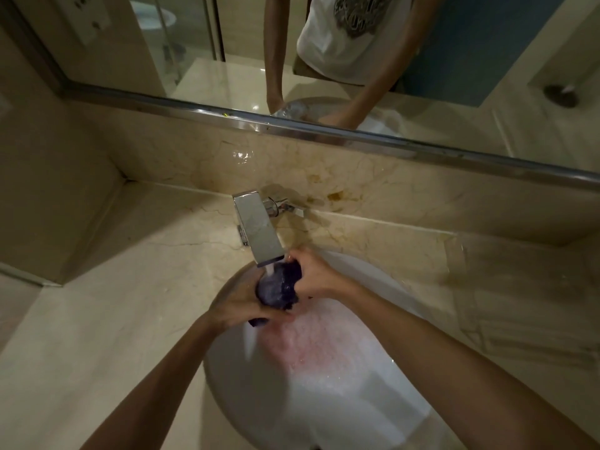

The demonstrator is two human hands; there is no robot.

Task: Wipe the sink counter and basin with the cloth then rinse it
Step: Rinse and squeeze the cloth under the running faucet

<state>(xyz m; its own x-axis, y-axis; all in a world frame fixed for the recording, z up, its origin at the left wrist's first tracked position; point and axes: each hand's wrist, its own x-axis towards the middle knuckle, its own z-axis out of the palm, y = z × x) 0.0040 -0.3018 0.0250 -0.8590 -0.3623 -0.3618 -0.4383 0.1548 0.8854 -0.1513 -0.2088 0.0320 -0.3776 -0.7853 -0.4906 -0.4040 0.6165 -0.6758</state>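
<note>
A dark purple cloth (280, 285), bunched and wet, sits under the running water of the square chrome faucet (258, 231). My left hand (237, 303) cups it from below and my right hand (316, 274) grips its upper right side. Both hands are over the back of the white oval basin (373, 401). Foamy, pink-tinted water (311, 345) lies in the basin under the cloth.
Beige marble counter (123, 287) surrounds the basin, with a marble backsplash (357, 170) behind. A chrome-framed mirror (324, 60) hangs above it. A chrome faucet lever (285, 206) sticks out to the right of the spout. Yellowish stains (336, 196) mark the backsplash near the lever.
</note>
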